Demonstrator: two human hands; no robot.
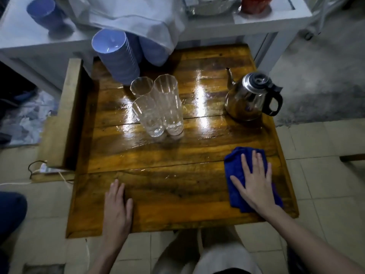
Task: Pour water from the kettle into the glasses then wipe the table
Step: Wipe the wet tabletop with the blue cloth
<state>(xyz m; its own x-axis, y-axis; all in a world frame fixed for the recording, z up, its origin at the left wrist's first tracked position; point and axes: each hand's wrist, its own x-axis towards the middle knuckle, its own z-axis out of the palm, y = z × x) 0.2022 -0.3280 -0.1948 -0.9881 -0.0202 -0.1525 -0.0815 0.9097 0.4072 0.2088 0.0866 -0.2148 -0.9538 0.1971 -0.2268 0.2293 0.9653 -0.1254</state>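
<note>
Three tall clear ribbed glasses (pixel 158 105) stand close together in the middle of the glossy wooden table (pixel 177 155). A steel kettle (pixel 248 95) with a black handle stands upright at the table's right side, spout pointing away. A blue cloth (pixel 235 165) lies on the table's near right corner. My right hand (pixel 254 180) lies flat on the cloth, fingers spread. My left hand (pixel 118 210) rests flat on the table's near left part, holding nothing. The tabletop looks wet and shiny around the glasses.
A stack of blue bowls (pixel 116 56) leans at the table's far left, under white fabric (pixel 138 20). A white shelf unit (pixel 256 26) stands behind. A wooden frame (pixel 65 115) and a power strip (pixel 47 169) lie left, on the tiled floor.
</note>
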